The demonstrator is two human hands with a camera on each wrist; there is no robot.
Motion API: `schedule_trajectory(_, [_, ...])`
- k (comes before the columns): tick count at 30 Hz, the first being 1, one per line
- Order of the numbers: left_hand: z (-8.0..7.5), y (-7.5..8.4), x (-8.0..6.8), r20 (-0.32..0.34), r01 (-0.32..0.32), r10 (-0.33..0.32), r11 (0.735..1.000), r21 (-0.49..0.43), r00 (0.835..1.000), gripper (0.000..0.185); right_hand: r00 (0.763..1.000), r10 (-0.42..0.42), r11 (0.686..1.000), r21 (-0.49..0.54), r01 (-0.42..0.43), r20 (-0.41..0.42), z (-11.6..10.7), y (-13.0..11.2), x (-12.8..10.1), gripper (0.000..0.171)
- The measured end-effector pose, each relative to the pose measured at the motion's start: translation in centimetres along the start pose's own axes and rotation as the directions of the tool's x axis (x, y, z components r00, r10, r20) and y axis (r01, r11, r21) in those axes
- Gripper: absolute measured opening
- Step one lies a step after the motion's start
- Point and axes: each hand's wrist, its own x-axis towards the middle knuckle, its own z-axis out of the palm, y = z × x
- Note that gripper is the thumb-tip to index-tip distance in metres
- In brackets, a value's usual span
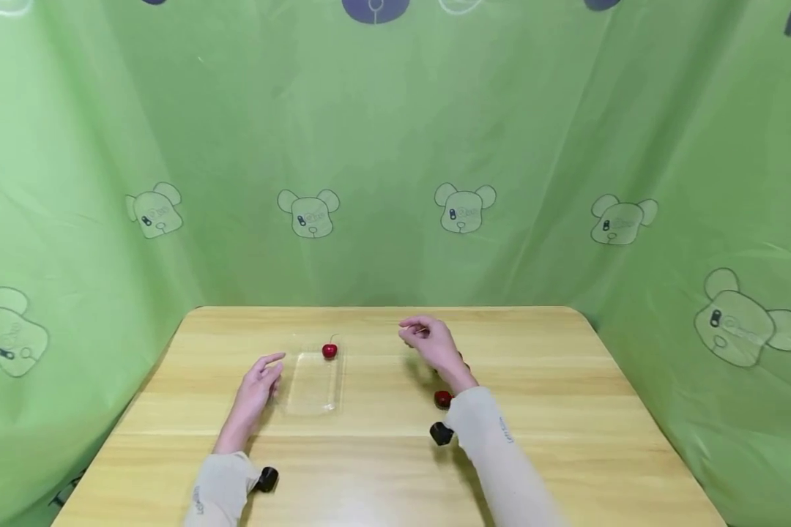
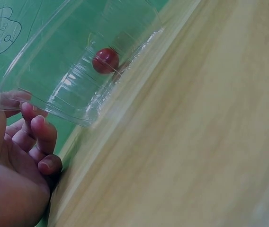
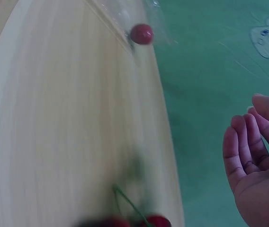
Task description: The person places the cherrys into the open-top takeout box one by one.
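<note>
A clear plastic tray (image 1: 313, 408) lies on the table in the head view, with a red cherry (image 1: 329, 351) and its thin stem at its far right end. Beside the tray's left edge is my left hand (image 1: 255, 390), loosely bent fingertips right at the rim; in the left wrist view the fingers (image 2: 44, 134) overlap the tray's corner. Off to the right of the tray, my right hand (image 1: 431, 344) hovers over the table. Its fingers bend softly towards the thumb, with nothing between them in the right wrist view. Another cherry (image 1: 443, 399) lies below its wrist.
More dark red fruit (image 1: 464, 361) is partly hidden behind my right wrist. A green stem (image 3: 130, 204) rises there in the right wrist view. Black wrist cameras (image 1: 442, 433) sit by both sleeves. Green curtain (image 1: 395, 271) surrounds the wooden table (image 1: 376, 476).
</note>
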Motion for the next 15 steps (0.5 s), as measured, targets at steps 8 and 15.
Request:
schedule_trajectory(8, [-0.3, 0.3, 0.2, -0.002, -0.001, 0.001, 1.000, 0.013, 1.000, 0.044, 1.000, 0.003, 1.000, -0.020, -0.003, 0.004, -4.2, 0.2, -1.8, 0.029])
schedule_trajectory(15, [-0.1, 0.4, -0.2, 0.014, 0.004, -0.004, 1.000, 0.017, 1.000, 0.047, 0.998, 0.057, 0.994, -0.098, -0.056, 0.014, -7.4, 2.0, -4.2, 0.028])
